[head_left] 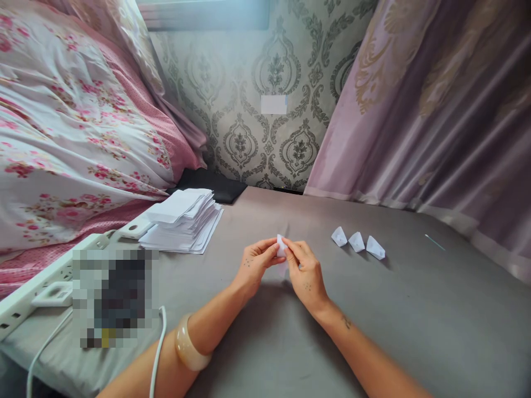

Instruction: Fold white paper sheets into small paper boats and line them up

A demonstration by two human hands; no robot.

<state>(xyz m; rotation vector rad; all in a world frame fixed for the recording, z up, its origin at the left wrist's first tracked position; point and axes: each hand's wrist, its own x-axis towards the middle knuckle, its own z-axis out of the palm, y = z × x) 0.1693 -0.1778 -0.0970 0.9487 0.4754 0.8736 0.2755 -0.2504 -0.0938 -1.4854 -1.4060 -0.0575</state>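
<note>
A small folded piece of white paper is held up between both hands over the middle of the grey surface. My left hand pinches its left side between thumb and fingers. From the right, my right hand grips the other side with thumb and fingertips. The fingers cover part of the paper, so its full shape is hidden. Right of the hands stand three small folded paper shapes in a row: one paper shape, a middle paper shape and a third paper shape.
A stack of white paper sheets lies left of the hands. Behind it is a black flat item. A white power strip with cables runs along the left edge, beside a blurred-out patch. A thin stick lies far right, near the curtain.
</note>
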